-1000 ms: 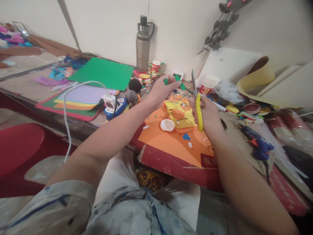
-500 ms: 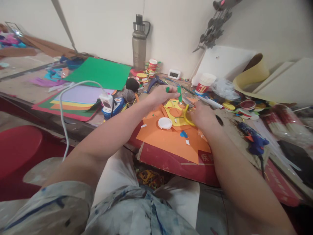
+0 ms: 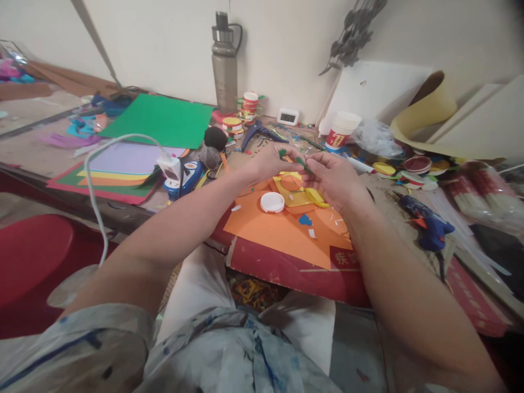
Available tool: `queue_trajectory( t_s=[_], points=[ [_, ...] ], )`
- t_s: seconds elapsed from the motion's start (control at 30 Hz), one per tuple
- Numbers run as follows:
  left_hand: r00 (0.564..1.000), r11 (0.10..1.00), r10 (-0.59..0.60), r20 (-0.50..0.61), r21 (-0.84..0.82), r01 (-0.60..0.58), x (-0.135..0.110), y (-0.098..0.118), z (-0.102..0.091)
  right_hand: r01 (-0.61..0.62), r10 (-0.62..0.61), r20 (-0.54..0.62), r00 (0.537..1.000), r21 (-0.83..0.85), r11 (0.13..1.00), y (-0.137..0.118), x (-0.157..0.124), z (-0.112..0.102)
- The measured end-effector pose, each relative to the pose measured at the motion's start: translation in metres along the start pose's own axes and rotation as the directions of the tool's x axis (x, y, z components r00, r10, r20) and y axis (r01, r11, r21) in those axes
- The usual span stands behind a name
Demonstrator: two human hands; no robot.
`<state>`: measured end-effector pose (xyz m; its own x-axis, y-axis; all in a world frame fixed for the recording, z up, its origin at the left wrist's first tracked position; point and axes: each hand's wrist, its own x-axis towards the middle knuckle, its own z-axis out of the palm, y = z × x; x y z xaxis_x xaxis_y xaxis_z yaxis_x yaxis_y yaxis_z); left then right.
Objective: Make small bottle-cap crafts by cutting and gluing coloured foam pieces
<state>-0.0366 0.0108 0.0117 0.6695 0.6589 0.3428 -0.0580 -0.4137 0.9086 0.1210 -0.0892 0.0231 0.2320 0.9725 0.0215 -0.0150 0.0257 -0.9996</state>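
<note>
My left hand is closed, pinching a small strip of green paper above the worktop. Another bit of green shows between its fingers. From the other side, the closed fingertips of my right hand meet the same strip. Just below my right hand are the yellow-handled scissors, over the paper; whether they rest there or touch the hand I cannot tell. Orange paper sheets lie under both hands, with a yellow cut-out sheet on top. Nearby are a white round lid and a blue scrap.
A glue gun lies at the right. Behind stand a water bottle, a small digital clock and paper cups. Coloured sheets and a white cable are at the left, near a red stool.
My right hand has moved left to the green strip, its fingers now on the paper. The scissors, in that hand before, now appear lower, below it. The whole view has shifted slightly.
</note>
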Motion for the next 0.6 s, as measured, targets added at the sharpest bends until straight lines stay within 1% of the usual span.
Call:
queue_trajectory(
  t_s=[0.07,0.13,0.2,0.23,0.3,0.37,0.43,0.5,0.53,0.6],
  points=[
    [0.999,0.999,-0.030,-0.039,0.023,0.031,-0.001,0.003,-0.002,0.015,-0.015,-0.016,1.000,-0.020,1.000,-0.003,0.001,-0.004],
    [0.984,0.990,-0.115,-0.133,0.062,0.124,-0.002,0.008,-0.006,0.044,-0.047,-0.036,0.998,-0.089,0.995,-0.004,0.003,-0.011],
    [0.952,0.962,-0.191,-0.239,0.150,0.230,-0.002,0.012,-0.012,0.064,-0.074,-0.035,0.997,-0.231,0.971,-0.005,0.004,-0.017],
    [0.939,0.937,-0.202,-0.278,0.224,0.268,-0.001,0.014,-0.016,0.070,-0.080,-0.017,0.997,-0.323,0.944,-0.005,0.004,-0.019],
    [0.933,0.853,-0.191,-0.305,0.418,0.312,0.001,0.014,-0.023,0.092,-0.066,0.069,0.995,-0.503,0.859,-0.003,0.005,-0.022],
    [0.937,0.721,-0.199,-0.287,0.605,0.338,0.001,0.011,-0.027,0.135,-0.024,0.180,0.983,-0.636,0.760,0.000,0.004,-0.022],
    [0.930,0.581,-0.244,-0.274,0.727,0.366,-0.002,0.008,-0.026,0.190,0.011,0.266,0.964,-0.716,0.672,0.004,0.003,-0.020],
    [0.916,0.485,-0.286,-0.283,0.781,0.393,-0.005,0.006,-0.023,0.230,0.017,0.302,0.953,-0.761,0.607,0.006,0.002,-0.019],
    [0.909,0.460,-0.299,-0.289,0.791,0.403,-0.006,0.005,-0.021,0.241,0.003,0.300,0.954,-0.775,0.584,0.007,0.002,-0.019],
    [0.909,0.455,-0.297,-0.292,0.794,0.404,-0.008,0.005,-0.018,0.247,-0.071,0.250,0.966,-0.799,0.549,0.010,0.003,-0.020]
  ],
)
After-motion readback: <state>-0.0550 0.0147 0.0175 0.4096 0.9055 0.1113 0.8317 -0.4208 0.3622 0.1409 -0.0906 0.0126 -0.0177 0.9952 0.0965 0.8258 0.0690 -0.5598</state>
